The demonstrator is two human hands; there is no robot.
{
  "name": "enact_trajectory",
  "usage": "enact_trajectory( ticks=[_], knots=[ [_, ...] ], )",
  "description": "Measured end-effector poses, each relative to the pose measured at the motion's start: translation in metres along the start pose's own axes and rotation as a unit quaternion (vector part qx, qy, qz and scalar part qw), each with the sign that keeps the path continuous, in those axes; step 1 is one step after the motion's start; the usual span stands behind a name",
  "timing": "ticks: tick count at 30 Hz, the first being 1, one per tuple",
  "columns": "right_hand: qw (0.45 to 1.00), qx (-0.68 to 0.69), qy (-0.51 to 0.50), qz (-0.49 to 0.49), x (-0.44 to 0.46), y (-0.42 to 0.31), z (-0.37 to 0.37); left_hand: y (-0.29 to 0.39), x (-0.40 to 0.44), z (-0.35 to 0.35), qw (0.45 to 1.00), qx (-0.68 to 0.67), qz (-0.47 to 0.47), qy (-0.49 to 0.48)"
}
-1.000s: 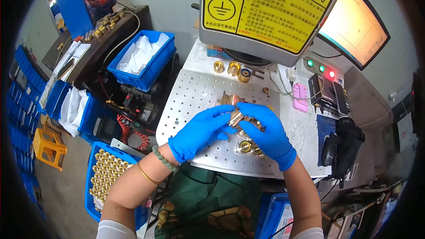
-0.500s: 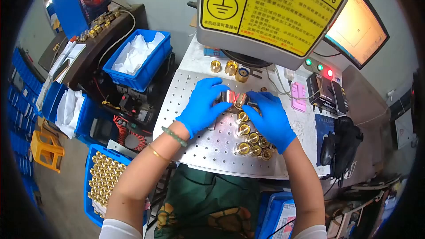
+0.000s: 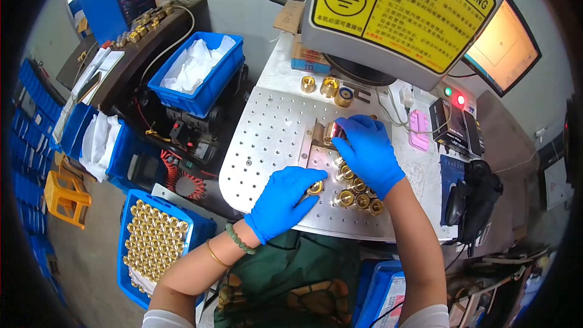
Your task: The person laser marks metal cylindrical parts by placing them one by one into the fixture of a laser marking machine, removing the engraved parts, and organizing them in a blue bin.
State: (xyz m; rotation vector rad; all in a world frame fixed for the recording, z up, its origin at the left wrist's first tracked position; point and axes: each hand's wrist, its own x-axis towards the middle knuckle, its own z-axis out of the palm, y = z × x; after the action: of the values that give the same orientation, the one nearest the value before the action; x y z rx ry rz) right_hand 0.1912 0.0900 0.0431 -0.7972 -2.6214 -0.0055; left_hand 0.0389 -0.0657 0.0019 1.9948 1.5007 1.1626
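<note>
Around my left hand [image 3: 285, 201], the perforated plate [image 3: 258, 140] lies open beyond and outward, its near edge just below the grip. Those fingers close round one brass fitting [image 3: 315, 188]; my right hand [image 3: 369, 149], reaching farther forward, palm down, pinches another brass piece [image 3: 331, 132] at the metal block [image 3: 318, 135]. Clustered fittings [image 3: 361, 200] crowd the space between my right wrist and the plate's near edge.

Plate [image 3: 267, 133]: on desk [image 3: 413, 188]
Fittings [image 3: 361, 201]: cluster on plate, near right; three more by its far edge
Bin [image 3: 203, 223]: left of desk, fittings inside
Stool [image 3: 67, 203]: left of bin
Box [image 3: 448, 126]: on desk, right of plate
</note>
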Motion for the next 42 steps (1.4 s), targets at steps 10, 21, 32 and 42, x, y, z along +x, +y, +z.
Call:
enact_trajectory(
  ticks=[10,21,32,42],
  knots=[
    [0.994,0.092,-0.028,0.047,-0.006,0.001,-0.002,0.028,-0.077,-0.081,0.965,0.007,-0.151,0.215],
    [0.954,0.256,-0.013,0.157,-0.068,0.029,-0.042,0.009,-0.379,-0.160,0.593,0.006,-0.546,0.591],
    [0.952,0.266,0.007,0.154,-0.086,0.016,-0.067,0.008,-0.374,-0.141,0.581,-0.157,-0.470,0.646],
    [0.936,0.306,0.044,0.168,-0.080,0.002,-0.077,-0.037,-0.450,-0.159,0.760,-0.159,-0.401,0.485]
  ],
)
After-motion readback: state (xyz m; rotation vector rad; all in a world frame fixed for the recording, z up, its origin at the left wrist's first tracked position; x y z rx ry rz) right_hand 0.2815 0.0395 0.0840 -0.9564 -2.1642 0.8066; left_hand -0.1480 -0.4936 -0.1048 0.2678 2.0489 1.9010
